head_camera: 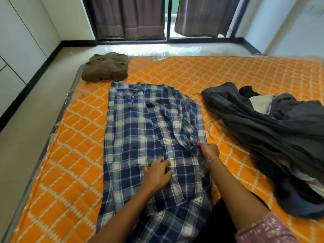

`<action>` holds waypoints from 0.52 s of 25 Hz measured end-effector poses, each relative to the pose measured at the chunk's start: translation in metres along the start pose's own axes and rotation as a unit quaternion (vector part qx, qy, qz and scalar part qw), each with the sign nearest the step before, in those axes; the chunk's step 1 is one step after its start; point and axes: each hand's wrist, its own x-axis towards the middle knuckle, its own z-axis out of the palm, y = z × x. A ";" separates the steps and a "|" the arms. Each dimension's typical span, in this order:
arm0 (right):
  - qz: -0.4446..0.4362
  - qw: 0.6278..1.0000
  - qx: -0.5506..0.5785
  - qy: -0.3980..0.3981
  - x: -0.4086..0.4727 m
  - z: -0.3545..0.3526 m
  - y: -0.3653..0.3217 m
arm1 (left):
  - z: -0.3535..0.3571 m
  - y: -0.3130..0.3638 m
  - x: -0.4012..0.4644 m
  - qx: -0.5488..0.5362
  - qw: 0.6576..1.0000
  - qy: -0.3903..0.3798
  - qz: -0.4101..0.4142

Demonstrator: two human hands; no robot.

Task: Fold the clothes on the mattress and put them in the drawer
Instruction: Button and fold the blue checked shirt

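A blue and white plaid shirt [140,134] lies spread lengthwise on the orange patterned mattress [70,163], collar at the far end. Its right sleeve is folded in over the body. My left hand [157,172] rests flat on the shirt's middle, fingers slightly apart, pressing the cloth. My right hand [209,152] is closed on the sleeve's cuff at the shirt's right edge. A folded olive-brown garment [106,67] sits at the mattress's far left corner. A heap of unfolded dark grey, black and blue clothes [271,130] lies on the right. No drawer is in view.
White cabinet fronts [19,41] line the left wall beside a strip of beige floor [26,146]. Brown curtains [128,16] hang over a glass door beyond the mattress. Clear plastic wrap [157,51] shows along the mattress's far edge.
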 end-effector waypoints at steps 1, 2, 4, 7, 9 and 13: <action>0.049 0.991 0.116 -0.052 0.001 -0.007 -0.009 | 0.000 -0.001 0.002 -0.001 1.000 -0.020 -0.008; 0.093 0.964 0.228 -0.102 0.000 -0.016 -0.016 | -0.001 -0.002 0.003 -0.014 0.999 -0.047 -0.016; 0.087 0.900 0.396 -0.160 -0.011 -0.027 -0.031 | -0.005 -0.005 -0.001 -0.075 0.993 -0.088 -0.015; -0.132 0.876 0.446 -0.130 -0.049 -0.020 -0.059 | -0.032 0.005 -0.009 -0.368 0.928 -0.049 -0.043; -0.321 0.905 0.243 -0.141 -0.094 0.009 -0.073 | -0.066 0.006 -0.012 -0.578 0.814 0.028 -0.048; -0.548 0.736 -0.345 -0.196 -0.174 0.100 -0.057 | -0.115 -0.029 -0.025 -0.753 0.656 0.026 -0.034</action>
